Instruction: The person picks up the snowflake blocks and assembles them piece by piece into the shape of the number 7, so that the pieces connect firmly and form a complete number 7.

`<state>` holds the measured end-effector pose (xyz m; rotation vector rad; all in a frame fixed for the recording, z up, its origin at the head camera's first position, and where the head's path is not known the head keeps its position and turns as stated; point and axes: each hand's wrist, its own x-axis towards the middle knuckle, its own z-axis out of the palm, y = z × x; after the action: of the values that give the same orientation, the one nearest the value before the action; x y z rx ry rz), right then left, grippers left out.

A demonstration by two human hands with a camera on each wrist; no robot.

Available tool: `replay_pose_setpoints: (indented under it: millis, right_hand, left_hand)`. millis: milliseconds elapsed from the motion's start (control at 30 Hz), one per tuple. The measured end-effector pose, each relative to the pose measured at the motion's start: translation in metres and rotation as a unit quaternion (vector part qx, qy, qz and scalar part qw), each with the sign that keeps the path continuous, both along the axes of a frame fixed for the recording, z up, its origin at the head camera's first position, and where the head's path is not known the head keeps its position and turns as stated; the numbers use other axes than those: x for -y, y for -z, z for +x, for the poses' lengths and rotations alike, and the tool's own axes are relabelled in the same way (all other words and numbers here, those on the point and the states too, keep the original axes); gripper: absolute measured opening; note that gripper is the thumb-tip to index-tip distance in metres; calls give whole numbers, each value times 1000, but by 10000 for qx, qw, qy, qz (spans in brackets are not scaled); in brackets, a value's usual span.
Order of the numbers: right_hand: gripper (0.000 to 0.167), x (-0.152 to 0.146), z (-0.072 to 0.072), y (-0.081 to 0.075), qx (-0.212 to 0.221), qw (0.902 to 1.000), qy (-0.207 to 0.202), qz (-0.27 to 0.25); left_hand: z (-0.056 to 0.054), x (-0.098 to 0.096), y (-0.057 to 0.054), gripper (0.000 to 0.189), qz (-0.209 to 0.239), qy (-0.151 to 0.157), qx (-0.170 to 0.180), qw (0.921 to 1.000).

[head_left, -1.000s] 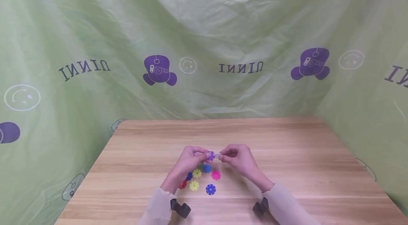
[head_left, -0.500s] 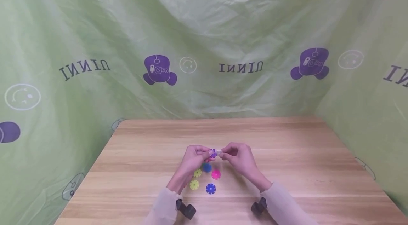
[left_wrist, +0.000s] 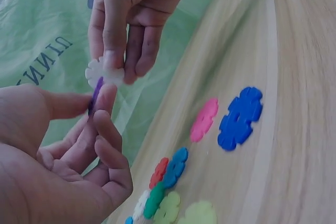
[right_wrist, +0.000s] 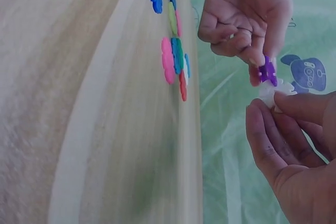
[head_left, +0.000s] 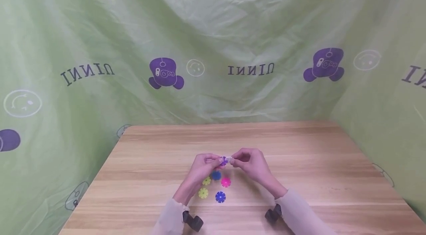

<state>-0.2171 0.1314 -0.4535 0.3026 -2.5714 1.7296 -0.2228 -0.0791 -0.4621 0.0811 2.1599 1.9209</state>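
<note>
My left hand (head_left: 202, 168) pinches a purple snowflake disc (right_wrist: 268, 71) between thumb and fingertips, above the table. Facing it, my right hand (head_left: 253, 164) grips a white, translucent snowflake disc (left_wrist: 95, 72) by its edge. The two discs meet at their rims, set at an angle to each other; how deep their slots engage is hard to tell. Below the hands lie several loose discs, among them a pink disc (head_left: 226, 182), a dark blue disc (head_left: 220, 197) and a yellow disc (head_left: 203, 193).
In the left wrist view, a red disc (left_wrist: 158, 173), a green disc (left_wrist: 154, 201) and a lighter blue disc (left_wrist: 176, 168) lie bunched together. A green printed curtain (head_left: 213, 102) hangs behind the wooden table (head_left: 299, 142).
Both hands have shifted slightly, the left one a little to the right, bringing the purple and white discs closer. The left forearm now covers the red and dark blue discs at the left.
</note>
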Motion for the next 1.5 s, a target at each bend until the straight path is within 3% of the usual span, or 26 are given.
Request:
replay_pose_setpoints:
  millis: [300, 567, 833, 1133, 1333, 1400, 1500]
  right_hand:
    - [10, -3, -2, -1, -12, 9994, -146, -305]
    - [13, -5, -1, -2, 93, 9992, -137, -375]
    - [14, -7, -2, -1, 114, 9991, -137, -372]
    - [15, -8, -3, -3, 121, 9991, -154, -382]
    - [16, -10, -4, -3, 106, 9990, -190, -397]
    - [16, -11, -4, -3, 100, 9990, -187, -393]
    - [16, -12, -5, -4, 95, 9991, -164, -383]
  left_hand:
    - [3, 19, 1, 41, -788, 166, -429, 9958]
    - [6, 41, 6, 36, -1344, 197, -643, 9886]
    - [11, 61, 13, 20, -2352, 335, -1105, 9651]
    - [22, 77, 16, 18, -2810, 394, -1289, 9502]
    - [31, 86, 19, 13, -2875, 650, -1512, 9436]
    - [34, 89, 19, 11, -2936, 788, -1685, 9377]
    - [36, 93, 19, 13, -3194, 949, -1985, 9217]
